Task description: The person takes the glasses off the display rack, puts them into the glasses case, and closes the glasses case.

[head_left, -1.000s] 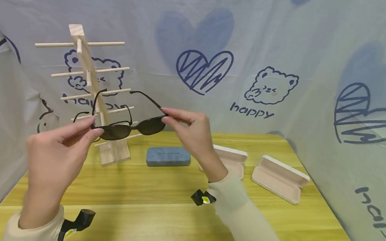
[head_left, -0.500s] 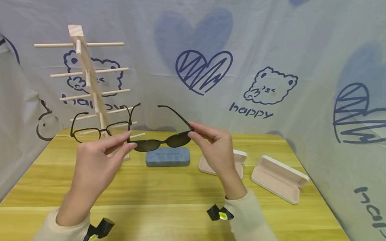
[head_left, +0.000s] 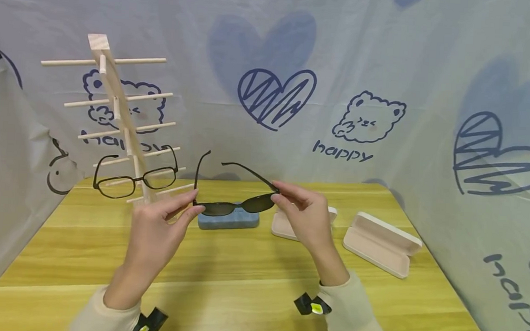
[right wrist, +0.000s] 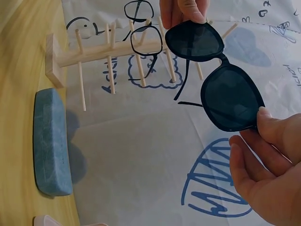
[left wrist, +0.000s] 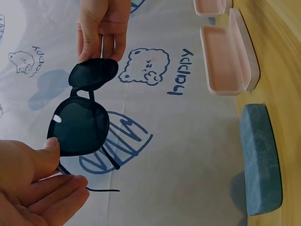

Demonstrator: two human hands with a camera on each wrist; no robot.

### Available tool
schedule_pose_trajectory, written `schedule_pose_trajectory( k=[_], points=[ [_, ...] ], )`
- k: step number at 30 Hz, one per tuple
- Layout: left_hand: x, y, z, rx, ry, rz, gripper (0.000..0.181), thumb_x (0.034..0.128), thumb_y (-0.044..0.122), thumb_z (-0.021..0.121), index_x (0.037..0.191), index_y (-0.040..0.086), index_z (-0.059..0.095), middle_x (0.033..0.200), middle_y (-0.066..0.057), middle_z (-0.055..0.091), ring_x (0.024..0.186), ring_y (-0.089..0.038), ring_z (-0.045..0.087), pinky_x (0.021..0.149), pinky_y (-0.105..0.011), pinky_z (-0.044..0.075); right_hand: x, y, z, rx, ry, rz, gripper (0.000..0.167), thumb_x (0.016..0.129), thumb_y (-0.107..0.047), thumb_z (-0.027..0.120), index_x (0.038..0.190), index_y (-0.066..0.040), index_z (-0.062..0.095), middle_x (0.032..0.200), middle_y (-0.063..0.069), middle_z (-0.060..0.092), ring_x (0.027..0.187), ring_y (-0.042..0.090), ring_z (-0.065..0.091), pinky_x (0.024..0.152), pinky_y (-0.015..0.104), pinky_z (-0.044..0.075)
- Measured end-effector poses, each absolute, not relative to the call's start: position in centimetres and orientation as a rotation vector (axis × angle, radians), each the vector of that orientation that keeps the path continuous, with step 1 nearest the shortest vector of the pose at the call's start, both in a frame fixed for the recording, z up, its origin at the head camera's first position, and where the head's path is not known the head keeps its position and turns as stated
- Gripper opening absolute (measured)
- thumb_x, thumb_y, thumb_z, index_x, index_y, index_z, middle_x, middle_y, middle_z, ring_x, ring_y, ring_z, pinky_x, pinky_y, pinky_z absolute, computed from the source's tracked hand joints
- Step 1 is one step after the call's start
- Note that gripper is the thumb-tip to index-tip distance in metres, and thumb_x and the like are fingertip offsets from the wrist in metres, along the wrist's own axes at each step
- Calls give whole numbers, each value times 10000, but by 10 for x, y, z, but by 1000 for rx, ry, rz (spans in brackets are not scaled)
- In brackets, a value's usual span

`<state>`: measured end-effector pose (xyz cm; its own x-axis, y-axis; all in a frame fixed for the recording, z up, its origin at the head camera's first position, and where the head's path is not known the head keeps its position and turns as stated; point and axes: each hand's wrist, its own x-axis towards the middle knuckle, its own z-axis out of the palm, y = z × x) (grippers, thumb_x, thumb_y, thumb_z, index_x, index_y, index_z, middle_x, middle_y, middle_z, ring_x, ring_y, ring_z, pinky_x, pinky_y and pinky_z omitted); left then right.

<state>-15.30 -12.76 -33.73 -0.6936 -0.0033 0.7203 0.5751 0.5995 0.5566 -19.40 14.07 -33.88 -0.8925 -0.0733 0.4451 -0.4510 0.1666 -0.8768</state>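
Note:
Dark sunglasses (head_left: 218, 209) are held up above the table, temples unfolded and extending away toward the back. The left hand (head_left: 160, 235) pinches their left end between thumb and fingers; the right hand (head_left: 306, 218) pinches the right end near the hinge. Both dark lenses (left wrist: 79, 126) show large in the left wrist view, with the left thumb on one rim. In the right wrist view the right hand (right wrist: 268, 165) grips the edge of the nearer lens (right wrist: 233, 97). Clear glasses with a black frame (head_left: 135, 179) hang on the wooden rack (head_left: 123, 109), left of the left hand.
Behind the sunglasses a closed blue case (head_left: 228, 219) lies on the wooden table (head_left: 239, 304). Two open pale pink cases stand to the right, one (head_left: 284, 225) partly behind the right hand, the other (head_left: 377, 251) near the table's right edge. Printed cloth (head_left: 266, 150) hangs behind.
Both hands have carried the sunglasses from in front of the rack to the right and slightly down. The clear glasses on the rack now show whole, and the sunglasses overlap the blue case.

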Motion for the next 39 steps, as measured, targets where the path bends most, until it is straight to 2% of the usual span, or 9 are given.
schedule_pose_trajectory(
  k=[3, 12, 32, 39],
  points=[
    [-154, -127, -341, -444, -2147, -1067, 322, 784, -20, 860, 1098, -21, 790, 1044, -196, 786, 950, -344, 776, 890, 14, 440, -192, 143, -342, 500, -2144, 1795, 264, 926, -13, 744, 1183, 47, 750, 1192, 245, 744, 956, -43, 706, 864, 166, 592],
    [-157, -125, -345, -453, -2166, -1033, 314, 806, 29, 859, 1112, 4, 793, 1045, -179, 788, 932, -319, 781, 887, 38, 407, -190, 145, -348, 484, -2176, 1785, 230, 934, -6, 732, 1156, 47, 753, 1195, 227, 747, 984, -37, 701, 884, 170, 586],
    [-159, -126, -349, -461, -2153, -1049, 325, 792, 3, 861, 1109, -9, 791, 1044, -186, 787, 941, -321, 779, 874, 24, 433, -189, 144, -360, 514, -2203, 1807, 202, 951, -16, 711, 1141, 42, 745, 1184, 237, 738, 991, 19, 707, 891, 172, 583],
    [-159, -127, -349, -421, -2130, -1105, 399, 809, 15, 856, 1197, 17, 764, 1101, -166, 783, 968, -322, 776, 882, -3, 465, -187, 143, -361, 499, -2222, 1817, 213, 948, -30, 719, 1151, 29, 747, 1197, 219, 739, 984, 42, 706, 877, 170, 584]
  ],
)
